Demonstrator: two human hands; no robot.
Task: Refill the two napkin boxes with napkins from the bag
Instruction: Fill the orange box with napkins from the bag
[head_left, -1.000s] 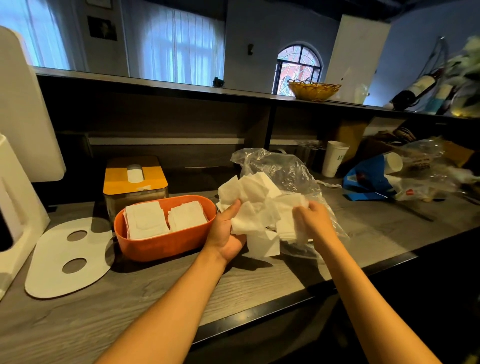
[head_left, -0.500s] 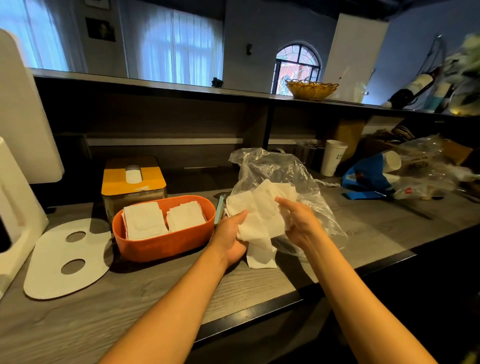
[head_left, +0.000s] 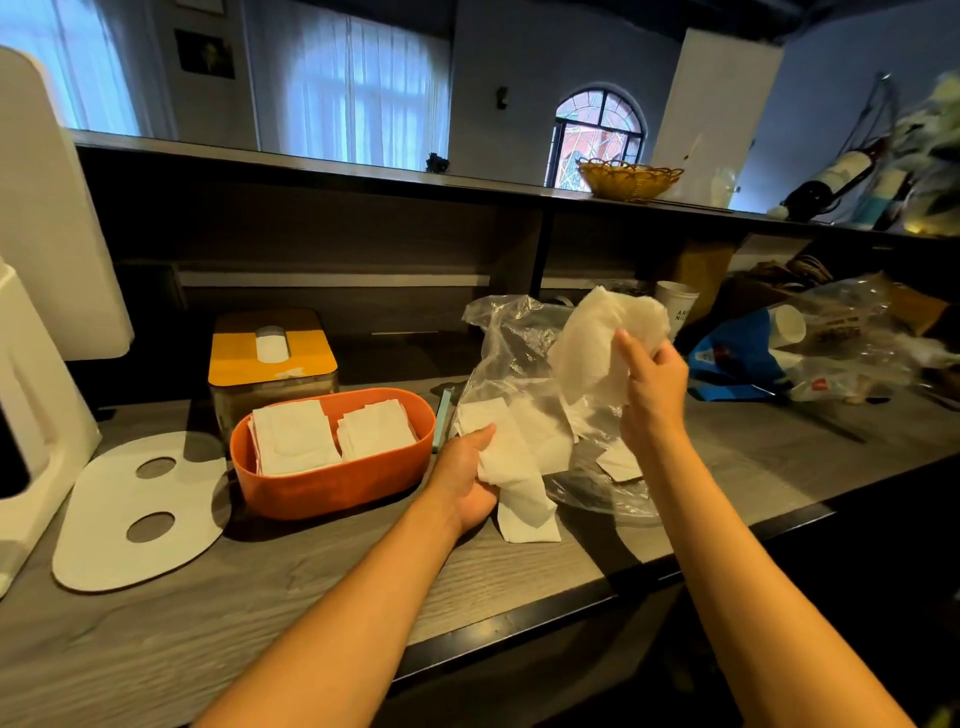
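**A:** 2 bunches now, where a second ago both hands worked 1 loose clump of white paper napkins. What does the split mean?

**B:** The right hand (head_left: 652, 384) has lifted its share up and away, so a crumpled wad of napkins (head_left: 597, 343) now hangs above the clear plastic bag (head_left: 509, 358). The left hand (head_left: 467, 473) keeps the lower napkins (head_left: 511, 467) near the grey wooden counter (head_left: 260, 597), just right of the orange oval plastic box (head_left: 332, 483). I judge the bunch is being sorted before loading.

**A:** How full are the boxes?

**B:** The orange box holds 2 flat stacks. The yellow-lidded box (head_left: 271, 358) behind it is closed, a napkin showing at its slot; its fill is hidden.

**A:** And the hands themselves?

**B:** Right forearm raised, wrist bent, fingers and thumb pinched round the wad's edge. Left forearm reaches low across the counter, palm up, thumb pressed over the sheets, fingers curled beneath. Both hold napkins; neither touches a box.

**A:** Other napkins?

**B:** More lie inside the bag.
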